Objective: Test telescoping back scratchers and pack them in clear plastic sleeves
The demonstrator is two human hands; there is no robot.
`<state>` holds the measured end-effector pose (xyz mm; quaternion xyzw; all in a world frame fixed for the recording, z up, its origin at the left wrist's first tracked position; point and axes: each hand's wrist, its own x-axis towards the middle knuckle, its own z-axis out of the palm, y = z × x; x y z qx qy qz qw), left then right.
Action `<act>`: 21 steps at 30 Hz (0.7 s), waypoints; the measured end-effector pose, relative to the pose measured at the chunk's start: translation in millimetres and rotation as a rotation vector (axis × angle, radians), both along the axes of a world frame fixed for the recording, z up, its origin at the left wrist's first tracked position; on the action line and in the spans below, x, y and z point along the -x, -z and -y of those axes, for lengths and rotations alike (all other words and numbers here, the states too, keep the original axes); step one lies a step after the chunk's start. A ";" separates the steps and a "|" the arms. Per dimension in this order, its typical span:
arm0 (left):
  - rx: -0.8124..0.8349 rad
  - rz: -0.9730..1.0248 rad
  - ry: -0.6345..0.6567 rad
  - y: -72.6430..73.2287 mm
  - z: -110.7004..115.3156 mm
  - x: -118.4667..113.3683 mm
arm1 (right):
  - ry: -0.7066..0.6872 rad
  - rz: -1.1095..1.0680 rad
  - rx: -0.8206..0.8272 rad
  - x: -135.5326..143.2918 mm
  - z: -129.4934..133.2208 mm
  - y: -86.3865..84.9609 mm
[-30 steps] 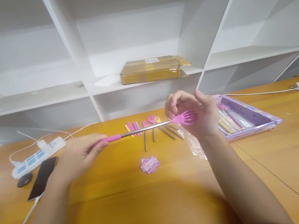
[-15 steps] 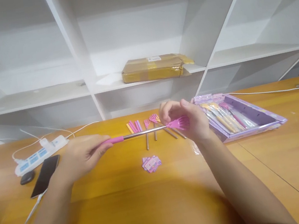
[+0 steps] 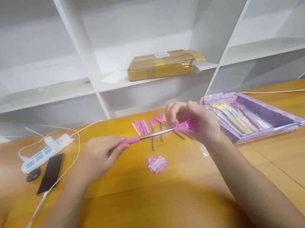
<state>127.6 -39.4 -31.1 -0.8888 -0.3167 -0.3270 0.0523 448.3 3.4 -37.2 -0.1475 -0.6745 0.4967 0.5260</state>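
Observation:
A pink back scratcher (image 3: 157,133) with a claw-shaped head and a thin metal shaft lies level between my hands. My left hand (image 3: 103,152) is closed round its pink handle. The pink claw rests against the palm of my right hand (image 3: 196,120), whose fingers curl about the head. Behind it on the table lie loose metal shafts with pink and orange claws (image 3: 153,123). Beside them are several loose handle sleeves (image 3: 139,127) in orange, pink and purple. A small pile of purple printed cards (image 3: 157,165) sits in front.
A purple display box (image 3: 282,126) with bagged back scratchers stands at right. On the left are a power strip (image 3: 45,152) with white cables, a phone (image 3: 51,173) and a black mouse (image 3: 33,175). A taped carton (image 3: 162,66) sits on the white shelf behind.
Less of the metal shaft shows between handle and claw, as my left hand has moved closer to my right. The whole view has shifted slightly.

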 end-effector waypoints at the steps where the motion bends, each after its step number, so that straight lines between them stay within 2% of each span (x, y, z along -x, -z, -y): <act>1: -0.006 0.007 0.007 2.4 -0.5 -1.7 | -0.007 0.001 -0.002 1.0 0.4 0.8; 6: -0.055 0.022 0.020 10.4 -2.3 -9.2 | -0.020 0.027 -0.006 5.0 3.1 2.6; 21: -0.021 0.029 0.018 9.7 4.0 -17.5 | -0.034 0.039 -0.039 12.0 9.2 3.9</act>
